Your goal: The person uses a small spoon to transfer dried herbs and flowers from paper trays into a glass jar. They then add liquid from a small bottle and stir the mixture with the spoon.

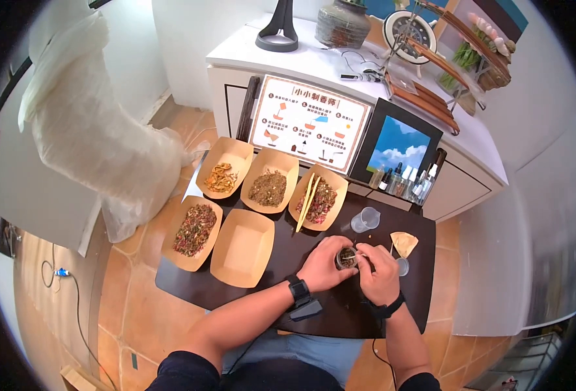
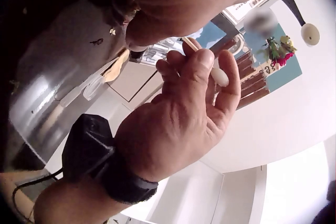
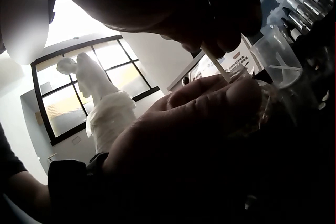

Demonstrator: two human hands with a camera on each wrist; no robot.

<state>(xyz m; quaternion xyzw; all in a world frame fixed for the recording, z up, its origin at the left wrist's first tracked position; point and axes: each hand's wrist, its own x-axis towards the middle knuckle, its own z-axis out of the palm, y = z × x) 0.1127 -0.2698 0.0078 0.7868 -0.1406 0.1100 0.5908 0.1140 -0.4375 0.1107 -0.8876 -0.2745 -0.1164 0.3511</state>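
In the head view my left hand [image 1: 324,266] grips a small clear jar [image 1: 341,263] over the right part of the dark table. Dried brown and green bits show inside the jar. My right hand [image 1: 379,277] pinches a thin pale stick [image 3: 214,62], its lower end in the jar's mouth. The stick's other end is a white rounded tip [image 2: 220,77], which shows by my fingers in the left wrist view. Right of that hand lie a small round clear lid or dish [image 1: 403,266] and a folded tan paper piece [image 1: 404,244]. A clear plastic cup [image 1: 365,220] stands behind the jar.
Several cardboard trays stand on the left; one bare tray [image 1: 242,249] is nearest, others hold dried petals [image 1: 195,229], brown crumbs [image 1: 267,189] and orange strips [image 1: 221,178]. Yellow sticks [image 1: 308,203] lie across another. Small bottles [image 1: 404,184] and an instruction board [image 1: 309,124] stand behind.
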